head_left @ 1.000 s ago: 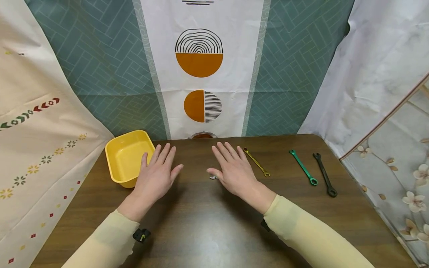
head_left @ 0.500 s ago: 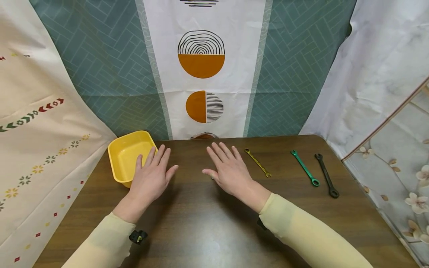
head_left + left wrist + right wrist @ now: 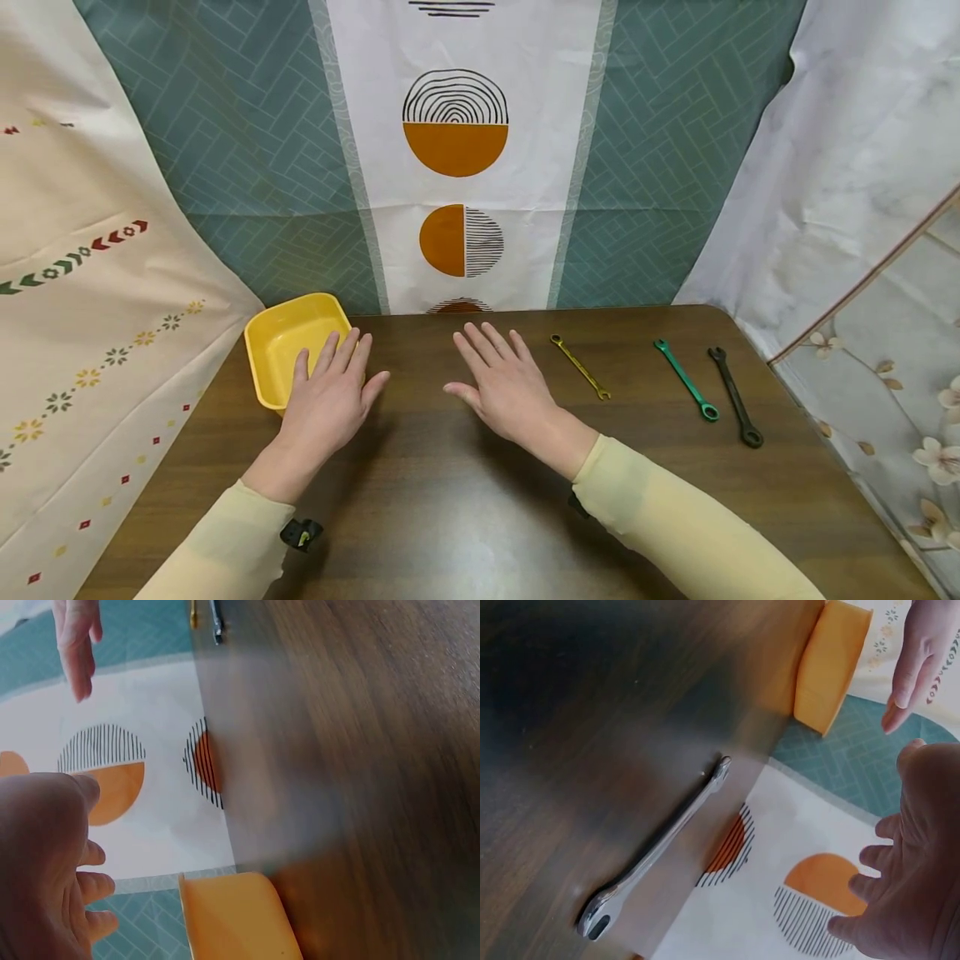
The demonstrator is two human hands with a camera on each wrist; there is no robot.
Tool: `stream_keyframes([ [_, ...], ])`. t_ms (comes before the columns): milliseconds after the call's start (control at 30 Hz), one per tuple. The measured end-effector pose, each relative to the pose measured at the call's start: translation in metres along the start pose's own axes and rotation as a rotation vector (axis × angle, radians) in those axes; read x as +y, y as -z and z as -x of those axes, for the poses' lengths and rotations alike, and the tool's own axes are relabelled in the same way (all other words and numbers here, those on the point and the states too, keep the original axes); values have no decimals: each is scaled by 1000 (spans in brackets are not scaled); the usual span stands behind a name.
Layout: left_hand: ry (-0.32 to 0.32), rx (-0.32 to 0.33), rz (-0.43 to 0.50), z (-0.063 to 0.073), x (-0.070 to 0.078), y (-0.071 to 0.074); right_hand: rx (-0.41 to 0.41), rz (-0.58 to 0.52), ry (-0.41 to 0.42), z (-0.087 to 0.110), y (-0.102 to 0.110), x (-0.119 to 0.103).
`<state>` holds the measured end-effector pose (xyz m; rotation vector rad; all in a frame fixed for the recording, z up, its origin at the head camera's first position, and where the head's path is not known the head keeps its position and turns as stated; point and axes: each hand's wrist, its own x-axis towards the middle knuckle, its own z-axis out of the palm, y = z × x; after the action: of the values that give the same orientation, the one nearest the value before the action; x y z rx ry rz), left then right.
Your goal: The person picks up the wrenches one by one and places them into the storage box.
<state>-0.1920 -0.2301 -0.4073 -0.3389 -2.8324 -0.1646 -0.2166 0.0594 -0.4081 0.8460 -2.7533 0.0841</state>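
Note:
Both hands hover above the brown table, palms down, fingers straight and slightly spread, holding nothing. My left hand (image 3: 327, 404) is beside a yellow plastic bin (image 3: 288, 342) and overlaps its right edge in the head view. To the right, my right hand (image 3: 513, 396) is over a silver wrench (image 3: 666, 838), which lies on the table in the right wrist view and is hidden in the head view. Right of that hand lie a gold wrench (image 3: 581, 367), a green wrench (image 3: 684, 377) and a black wrench (image 3: 735, 396).
The wooden table (image 3: 450, 508) ends at a patterned curtain (image 3: 637, 167) behind. A cream cloth (image 3: 97, 333) hangs at the left and a white floral cloth (image 3: 862, 250) at the right. The bin stands near the back left corner.
Both hands have drifted slightly left and toward the person, fingers still straight. The end of the silver wrench, seen earlier by the right thumb, is now covered. The other wrenches lie unmoved.

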Motion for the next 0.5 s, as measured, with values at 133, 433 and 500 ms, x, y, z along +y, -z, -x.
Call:
stream_keyframes([
  [133, 5, -7, 4, 1, -2, 0, -5, -5, 4, -1, 1, -2],
  [433, 17, -17, 2, 6, -8, 0, -12, -8, 23, -6, -2, -7],
  [500, 19, -16, 1, 7, -9, 0, -7, -5, 24, -7, -3, -8],
])
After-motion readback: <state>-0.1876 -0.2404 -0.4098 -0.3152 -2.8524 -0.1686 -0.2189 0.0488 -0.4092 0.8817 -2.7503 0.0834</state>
